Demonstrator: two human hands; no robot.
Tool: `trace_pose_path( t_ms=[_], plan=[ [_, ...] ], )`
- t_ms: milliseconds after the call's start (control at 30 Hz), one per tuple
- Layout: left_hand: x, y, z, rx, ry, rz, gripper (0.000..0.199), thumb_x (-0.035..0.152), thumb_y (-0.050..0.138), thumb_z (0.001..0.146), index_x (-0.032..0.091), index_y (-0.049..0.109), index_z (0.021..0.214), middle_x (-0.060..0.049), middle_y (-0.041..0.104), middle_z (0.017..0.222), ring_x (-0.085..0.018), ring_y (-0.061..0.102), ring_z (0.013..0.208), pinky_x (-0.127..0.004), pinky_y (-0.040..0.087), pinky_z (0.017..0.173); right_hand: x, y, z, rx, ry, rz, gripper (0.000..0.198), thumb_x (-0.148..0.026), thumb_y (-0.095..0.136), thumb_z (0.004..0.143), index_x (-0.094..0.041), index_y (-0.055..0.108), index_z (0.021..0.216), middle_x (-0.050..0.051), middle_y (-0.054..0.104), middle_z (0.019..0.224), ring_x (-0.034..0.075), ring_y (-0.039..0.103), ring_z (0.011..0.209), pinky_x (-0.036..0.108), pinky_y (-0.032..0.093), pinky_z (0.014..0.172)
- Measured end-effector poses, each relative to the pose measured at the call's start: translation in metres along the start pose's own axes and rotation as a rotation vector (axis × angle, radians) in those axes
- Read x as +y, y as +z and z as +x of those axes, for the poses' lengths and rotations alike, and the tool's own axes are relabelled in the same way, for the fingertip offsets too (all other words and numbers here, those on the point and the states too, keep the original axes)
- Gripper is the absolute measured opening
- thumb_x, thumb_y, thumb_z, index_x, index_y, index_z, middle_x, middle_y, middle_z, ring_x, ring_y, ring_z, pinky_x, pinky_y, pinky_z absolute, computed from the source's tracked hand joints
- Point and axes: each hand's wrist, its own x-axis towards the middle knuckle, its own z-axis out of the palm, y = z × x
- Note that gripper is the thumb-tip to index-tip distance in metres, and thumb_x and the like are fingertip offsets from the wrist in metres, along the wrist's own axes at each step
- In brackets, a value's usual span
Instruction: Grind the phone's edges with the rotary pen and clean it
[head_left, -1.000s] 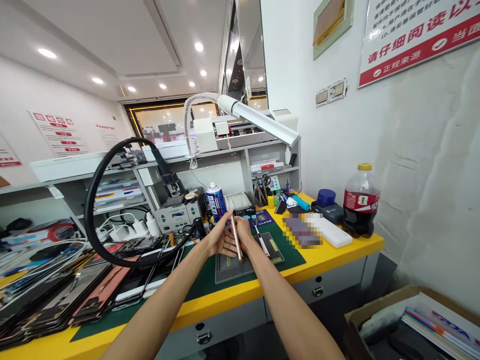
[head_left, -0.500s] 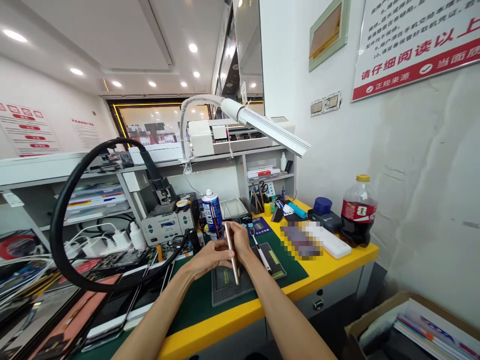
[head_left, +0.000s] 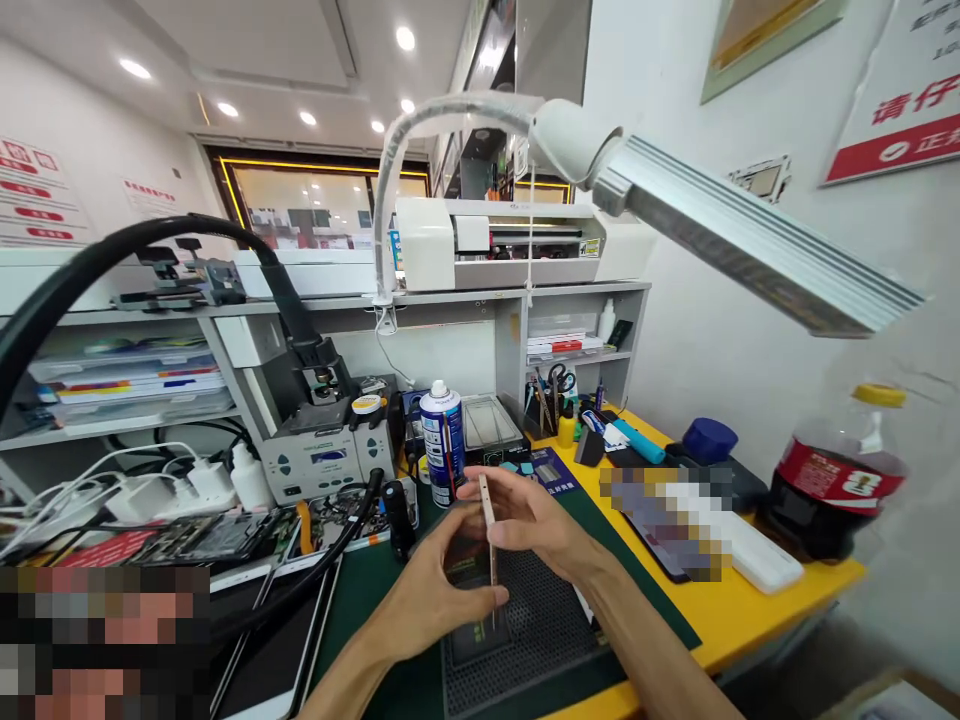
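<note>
A thin phone stands on edge between my hands, its narrow gold-coloured side facing me, so its screen and back are mostly hidden. My left hand grips it from the left, its thumb against the lower part. On the upper part, my right hand closes with its thumb near the edge and fingers over the top. Below lies a dark grey textured work mat. Beside my right forearm, a white-handled tool on the mat is mostly covered.
A blue spray can stands behind my hands. To the left are a soldering station, a thick black hose and several phones. A lamp hangs over the right side, where a cola bottle and white power bank sit.
My view has moved nearer to the bench. The phone is more upright. My right thumb now shows on its near side, and my left thumb sits lower.
</note>
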Motion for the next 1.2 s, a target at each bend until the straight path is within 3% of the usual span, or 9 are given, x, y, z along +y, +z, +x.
trace_pose_path(
  t_ms=[133,267,467,800,1067,1200],
  plan=[
    [-0.001,0.000,0.000,0.029,0.003,0.019,0.076,0.024,0.076,0.084,0.030,0.039,0.150,-0.007,0.055,0.146,-0.029,0.055,0.132,-0.042,0.046,0.111,-0.008,0.003,0.007,-0.001,0.074,-0.054,0.061,-0.023,0.090,0.065,-0.024,0.071,0.123,0.010,0.069,0.125,0.031,0.063,0.115,0.046,0.049,0.098],
    [-0.007,0.005,-0.003,0.094,0.016,0.094,0.083,0.030,0.080,0.082,0.027,0.037,0.152,-0.011,0.054,0.148,-0.033,0.055,0.133,-0.045,0.046,0.111,-0.011,0.005,0.010,0.051,0.053,-0.093,0.035,-0.024,0.080,0.073,-0.019,0.078,0.108,0.010,0.076,0.109,0.029,0.067,0.106,0.044,0.050,0.095],
    [-0.011,0.018,-0.003,0.150,0.047,0.177,0.076,0.033,0.080,0.082,0.025,0.044,0.149,-0.010,0.056,0.147,-0.033,0.056,0.132,-0.045,0.045,0.113,-0.012,-0.006,0.014,0.105,0.087,-0.096,0.025,-0.029,0.074,0.078,-0.012,0.081,0.095,0.013,0.080,0.097,0.028,0.073,0.098,0.040,0.053,0.091],
    [-0.010,0.019,-0.006,0.155,0.072,0.269,0.087,0.040,0.078,0.083,0.022,0.034,0.156,-0.011,0.050,0.153,-0.033,0.055,0.134,-0.044,0.047,0.112,-0.010,-0.009,0.030,0.090,0.242,-0.130,0.028,-0.040,0.063,0.098,-0.013,0.070,0.095,0.005,0.074,0.093,0.018,0.072,0.084,0.038,0.058,0.081],
    [-0.009,0.018,-0.004,0.128,0.112,0.272,0.079,0.034,0.080,0.079,0.022,0.045,0.149,-0.010,0.055,0.148,-0.032,0.056,0.131,-0.043,0.047,0.111,0.008,-0.014,0.033,0.142,0.229,-0.109,0.025,-0.036,0.064,0.097,-0.013,0.070,0.093,0.003,0.074,0.088,0.016,0.071,0.079,0.035,0.059,0.078],
    [-0.009,0.021,-0.005,0.135,0.113,0.261,0.075,0.029,0.080,0.077,0.020,0.049,0.145,-0.012,0.058,0.143,-0.033,0.057,0.129,-0.044,0.046,0.111,0.015,-0.016,0.033,0.121,0.191,-0.063,0.024,-0.036,0.073,0.090,-0.012,0.073,0.089,0.006,0.077,0.088,0.017,0.073,0.078,0.037,0.058,0.081]
  ],
)
